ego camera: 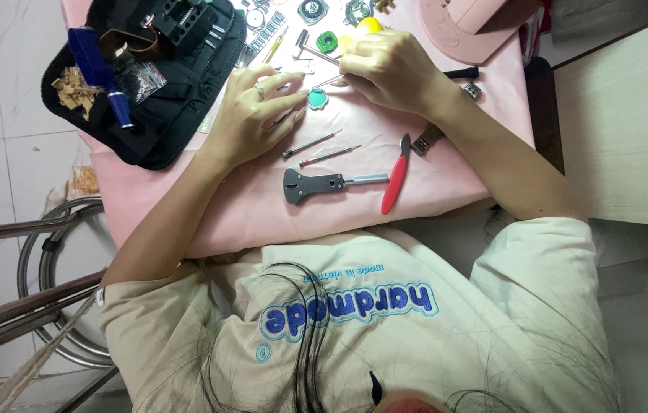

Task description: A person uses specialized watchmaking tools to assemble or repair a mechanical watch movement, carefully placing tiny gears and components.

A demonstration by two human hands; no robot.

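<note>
The work looks mid-way. A small green round piece (317, 98) lies on the pink tabletop (446, 176), between both hands. The right hand (393, 70) pinches a thin metal tool (328, 81) aimed at it. The left hand (251, 115) rests loose-fingered just left of it, gripping nothing I can make out. Nearer lie two slim screwdrivers (311, 144), a grey opener (312, 184) and a red-handled knife (395, 183), unused.

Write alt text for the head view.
Over a pink cloth, the right hand pinches a thin metal tool by a green round part while the left hand rests beside it. Two screwdrivers, a grey wrench and a red-handled tool lie nearby; a black tool pouch sits left.
</note>
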